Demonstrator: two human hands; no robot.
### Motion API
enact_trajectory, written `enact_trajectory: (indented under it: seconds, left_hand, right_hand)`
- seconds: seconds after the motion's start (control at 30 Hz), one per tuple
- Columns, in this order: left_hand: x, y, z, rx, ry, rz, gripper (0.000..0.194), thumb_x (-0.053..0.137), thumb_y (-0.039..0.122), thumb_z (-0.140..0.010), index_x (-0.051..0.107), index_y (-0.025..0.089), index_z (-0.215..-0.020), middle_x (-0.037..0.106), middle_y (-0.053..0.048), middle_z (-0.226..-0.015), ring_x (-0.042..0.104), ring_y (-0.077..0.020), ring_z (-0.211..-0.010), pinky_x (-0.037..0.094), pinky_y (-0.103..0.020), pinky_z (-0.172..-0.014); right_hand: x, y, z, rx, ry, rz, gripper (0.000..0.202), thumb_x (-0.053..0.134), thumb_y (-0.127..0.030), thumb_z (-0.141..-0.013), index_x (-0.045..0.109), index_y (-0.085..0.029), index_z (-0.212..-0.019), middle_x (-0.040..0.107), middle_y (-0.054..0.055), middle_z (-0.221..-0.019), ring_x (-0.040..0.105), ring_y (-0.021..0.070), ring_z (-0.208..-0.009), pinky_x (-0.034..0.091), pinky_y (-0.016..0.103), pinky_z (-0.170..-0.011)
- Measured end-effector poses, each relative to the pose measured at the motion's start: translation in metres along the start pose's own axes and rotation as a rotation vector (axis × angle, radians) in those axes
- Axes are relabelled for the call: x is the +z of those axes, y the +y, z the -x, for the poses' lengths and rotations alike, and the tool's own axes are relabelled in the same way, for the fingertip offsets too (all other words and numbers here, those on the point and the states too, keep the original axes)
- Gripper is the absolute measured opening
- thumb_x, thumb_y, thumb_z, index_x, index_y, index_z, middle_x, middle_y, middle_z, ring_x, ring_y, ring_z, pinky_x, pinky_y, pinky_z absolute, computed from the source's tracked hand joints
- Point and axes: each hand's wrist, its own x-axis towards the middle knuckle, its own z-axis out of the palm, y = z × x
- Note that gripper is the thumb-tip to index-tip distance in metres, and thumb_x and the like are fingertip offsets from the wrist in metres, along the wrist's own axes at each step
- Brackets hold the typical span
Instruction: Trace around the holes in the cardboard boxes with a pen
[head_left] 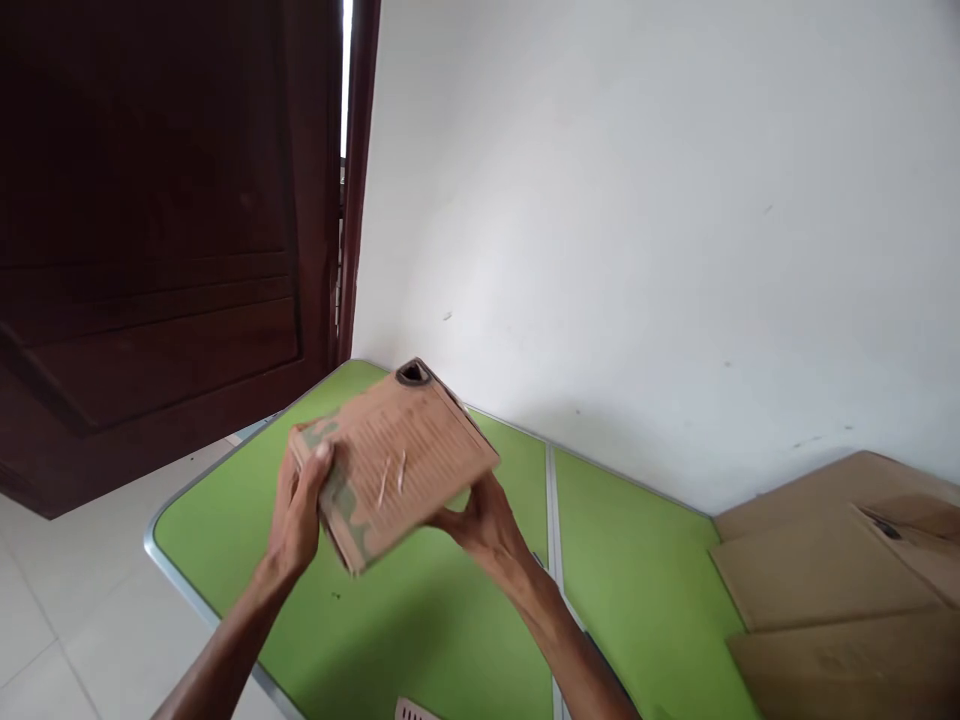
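Note:
A small brown cardboard box (409, 450) with printed lines of text and green patches is held tilted above the green table (420, 610). My left hand (300, 500) grips its left edge, thumb on the printed face. Under the lower right corner, my right hand (480, 515) is closed on the box, some fingers hidden behind it. A dark-rimmed hole shows at the box's top corner. Two pale strips or scuffs mark the printed face.
A large open cardboard carton (825, 580) stands at the right. A white wall (637, 220) runs along the table's far side. The dark wooden door (150, 220) is at the left, above a tiled floor (82, 570). A pale slotted piece (412, 710) shows at the bottom edge.

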Motion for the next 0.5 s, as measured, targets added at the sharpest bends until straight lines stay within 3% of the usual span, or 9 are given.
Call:
enact_trajectory:
  seconds: [0.13,0.23,0.33,0.4,0.5]
  left_hand:
    - [0.009,-0.013,-0.058,0.046,-0.031,-0.068,0.081,0.058,0.087,-0.099,0.061,0.019,-0.143,0.067,-0.022,-0.152,0.062,-0.0432,-0.148,0.049,-0.064,-0.127]
    - [0.01,-0.031,-0.076,0.092,-0.1,-0.132,0.102,0.06,0.094,-0.092,0.051,0.018,-0.16,0.052,-0.026,-0.168,0.047,-0.0474,-0.162,0.037,-0.069,-0.135]
    - [0.01,-0.059,-0.078,0.14,-0.147,-0.326,0.15,0.079,0.093,-0.076,0.008,0.012,-0.181,0.016,-0.034,-0.186,0.012,-0.0545,-0.177,0.021,-0.075,-0.14]
    - [0.012,-0.079,-0.083,0.142,-0.117,-0.492,0.179,0.089,0.09,-0.065,-0.02,0.004,-0.178,-0.006,-0.041,-0.186,-0.012,-0.0577,-0.176,0.007,-0.078,-0.14]
    - [0.022,-0.104,-0.107,0.129,-0.05,-0.616,0.196,0.092,0.094,-0.053,-0.027,-0.007,-0.171,-0.02,-0.048,-0.182,-0.024,-0.0615,-0.172,-0.004,-0.078,-0.138]
  right_hand:
    - [0.01,0.008,-0.052,0.105,-0.059,-0.149,0.118,0.101,-0.078,-0.067,0.051,-0.022,-0.159,0.066,0.025,-0.155,0.064,0.0484,-0.148,0.061,0.07,-0.118]
    - [0.013,0.017,-0.082,0.118,-0.096,-0.246,0.127,0.096,-0.086,-0.067,0.047,-0.022,-0.165,0.06,0.026,-0.165,0.059,0.0461,-0.156,0.059,0.065,-0.122]
    - [0.017,0.024,-0.104,0.127,-0.103,-0.321,0.129,0.095,-0.084,-0.071,0.041,-0.026,-0.174,0.049,0.024,-0.177,0.05,0.0435,-0.164,0.055,0.063,-0.127]
    - [0.023,0.028,-0.118,0.133,-0.1,-0.347,0.126,0.094,-0.082,-0.075,0.041,-0.029,-0.176,0.046,0.021,-0.18,0.045,0.0415,-0.168,0.055,0.062,-0.128]
    - [0.035,0.036,-0.141,0.141,-0.087,-0.35,0.124,0.092,-0.083,-0.076,0.043,-0.03,-0.176,0.045,0.017,-0.181,0.042,0.0391,-0.169,0.058,0.058,-0.126]
